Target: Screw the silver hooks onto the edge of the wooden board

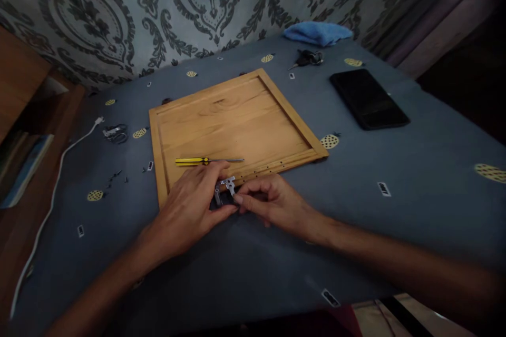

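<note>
A framed wooden panel (233, 121) lies on the blue patterned cloth, with a row of small holes along its near edge. At that edge is a silvery metal hinge (230, 184), held between both hands. My left hand (193, 195) curls around its left side, thumb below and fingers above, resting partly over the panel. From the right, my right hand (276, 200) pinches the hinge's near end between thumb and index finger. Part of the hinge is hidden by the fingers. Just beyond my left hand, a yellow-handled screwdriver (192, 161) rests on the panel, its shaft pointing right.
Several small screws (116, 174) and another metal hinge (116, 132) lie left of the panel. A white cable (60, 168) runs down the left side beside a wooden shelf (47, 152). Rightward are a black phone or tablet (369, 99), keys (308, 58) and a blue cloth (318, 33).
</note>
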Demonstrator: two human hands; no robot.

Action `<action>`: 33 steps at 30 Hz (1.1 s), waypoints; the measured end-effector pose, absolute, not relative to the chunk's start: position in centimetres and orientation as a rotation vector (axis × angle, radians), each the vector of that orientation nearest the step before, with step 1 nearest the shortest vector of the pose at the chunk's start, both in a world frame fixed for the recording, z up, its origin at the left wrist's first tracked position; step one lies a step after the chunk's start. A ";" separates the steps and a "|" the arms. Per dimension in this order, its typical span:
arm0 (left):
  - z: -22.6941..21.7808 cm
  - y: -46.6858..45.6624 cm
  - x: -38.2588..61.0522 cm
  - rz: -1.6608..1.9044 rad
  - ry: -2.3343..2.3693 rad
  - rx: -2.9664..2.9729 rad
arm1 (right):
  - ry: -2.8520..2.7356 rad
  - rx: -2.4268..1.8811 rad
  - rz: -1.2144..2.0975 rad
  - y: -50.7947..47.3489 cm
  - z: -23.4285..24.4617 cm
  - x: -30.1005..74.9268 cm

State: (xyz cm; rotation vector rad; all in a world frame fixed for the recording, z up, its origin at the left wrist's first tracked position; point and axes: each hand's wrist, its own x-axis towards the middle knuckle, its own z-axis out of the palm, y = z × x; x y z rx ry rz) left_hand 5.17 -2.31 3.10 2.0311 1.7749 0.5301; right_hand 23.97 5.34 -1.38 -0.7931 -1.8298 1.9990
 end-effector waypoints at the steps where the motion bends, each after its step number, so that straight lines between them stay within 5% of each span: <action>1: 3.1 -2.3 5.3 0.525 1.777 2.039 | -1.836 -0.787 1.988 5.4 -1.4 24.0; 17: 2.9 -2.2 5.5 0.485 1.864 2.061 | -1.952 -0.712 1.792 5.6 -1.2 23.8; 25: 3.1 -2.0 5.6 0.473 1.862 2.061 | -2.425 -0.450 0.635 6.4 -0.4 26.3; 33: 2.9 -2.3 5.6 0.491 1.881 2.039 | -2.618 -0.235 0.468 6.4 -1.5 26.9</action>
